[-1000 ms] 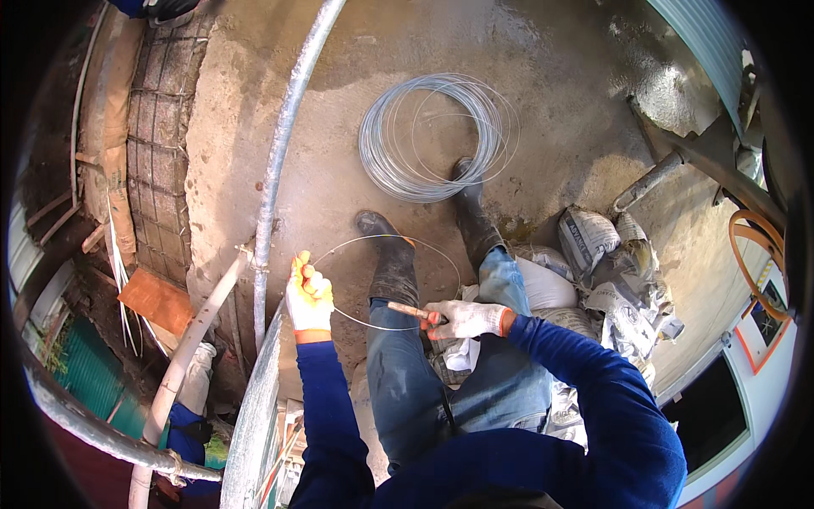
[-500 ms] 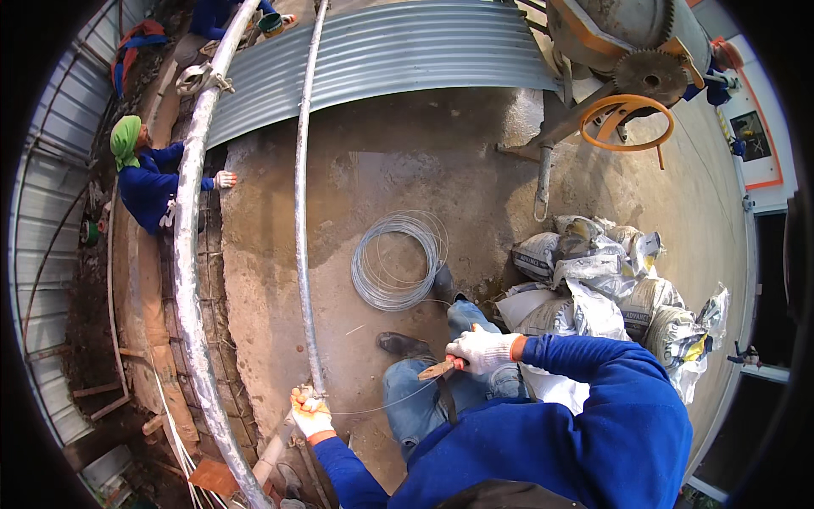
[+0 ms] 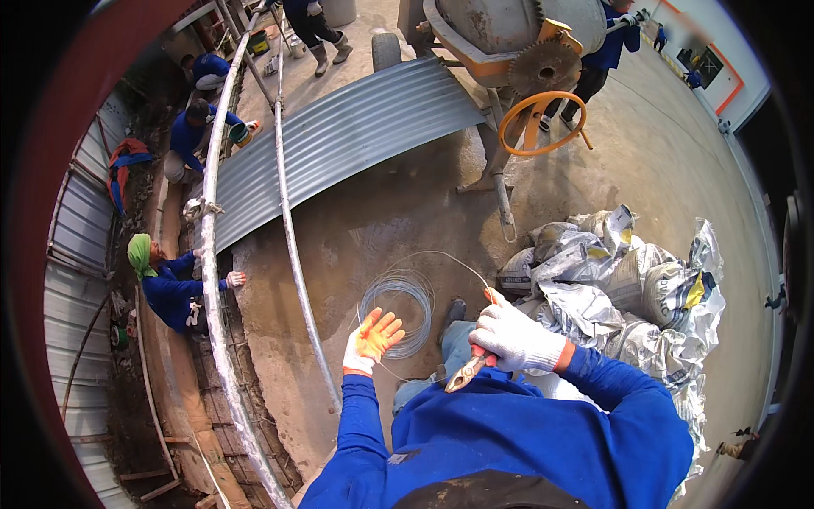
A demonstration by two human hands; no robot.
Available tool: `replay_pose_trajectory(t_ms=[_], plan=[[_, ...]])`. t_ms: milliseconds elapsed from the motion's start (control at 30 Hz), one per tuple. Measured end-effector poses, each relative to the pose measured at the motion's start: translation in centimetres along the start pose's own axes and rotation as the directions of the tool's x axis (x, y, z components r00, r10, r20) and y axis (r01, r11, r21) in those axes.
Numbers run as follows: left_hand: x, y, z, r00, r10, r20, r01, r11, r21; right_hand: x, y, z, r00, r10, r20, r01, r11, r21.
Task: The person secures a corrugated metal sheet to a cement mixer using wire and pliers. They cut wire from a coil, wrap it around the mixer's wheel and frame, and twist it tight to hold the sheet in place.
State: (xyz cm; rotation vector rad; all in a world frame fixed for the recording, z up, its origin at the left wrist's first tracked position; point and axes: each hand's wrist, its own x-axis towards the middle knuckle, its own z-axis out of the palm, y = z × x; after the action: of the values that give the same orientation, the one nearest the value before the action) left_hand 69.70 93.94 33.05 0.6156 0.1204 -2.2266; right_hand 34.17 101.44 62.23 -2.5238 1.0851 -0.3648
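My right hand, in a white glove, is closed around pliers with red handles, their jaws pointing down and left. A thin wire curves over from the coil and meets this hand at its thumb and forefinger. To its left my left hand is raised, its orange-coated palm up and fingers spread. Nothing shows gripped in it, though a strand of wire passes close by. Behind the hands a coil of grey wire lies on the concrete, partly covered by my left fingertips.
Two long metal pipes slant along my left, above a rebar-lined trench. A corrugated sheet lies ahead near a concrete mixer. Cement bags are heaped at right. A co-worker in a green head covering crouches at left; several others are farther off.
My left hand has left the lower end of the thinner pipe, moved up and right, and opened. My right hand, still holding the pliers, has risen closer. The view has tilted toward the mixer.
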Motion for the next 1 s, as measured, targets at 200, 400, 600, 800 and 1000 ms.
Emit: replay_pose_trajectory(t_ms=[200, 400, 600, 800, 1000], plan=[[11.3, 1.7, 11.8, 0.965, 0.053, 0.258, -0.081, 0.992, 0.099, -3.6, 4.6, -2.5, 0.993, 0.028, -0.113, -0.022, 0.998, 0.056], [17.0, 3.4, 22.7, 0.981, -0.195, 0.000, 0.161, 0.811, 0.563, -4.2, 10.2, -6.4, 0.975, 0.101, -0.196, -0.113, 0.992, -0.049], [24.6, 0.6, 25.9, 0.969, -0.017, 0.245, -0.045, 0.968, 0.246, -5.2, 12.6, -8.9, 0.980, 0.048, -0.195, -0.067, 0.994, -0.091], [29.3, 1.2, 29.8, 0.885, -0.175, 0.431, 0.043, 0.953, 0.298, -6.4, 13.5, -8.4, 0.955, 0.063, -0.290, -0.126, 0.971, -0.204], [30.8, 1.4, 33.4, 0.825, 0.249, 0.507, -0.311, 0.949, 0.042, -6.9, 16.5, -8.0, 0.961, 0.131, -0.244, -0.148, 0.988, -0.049]])
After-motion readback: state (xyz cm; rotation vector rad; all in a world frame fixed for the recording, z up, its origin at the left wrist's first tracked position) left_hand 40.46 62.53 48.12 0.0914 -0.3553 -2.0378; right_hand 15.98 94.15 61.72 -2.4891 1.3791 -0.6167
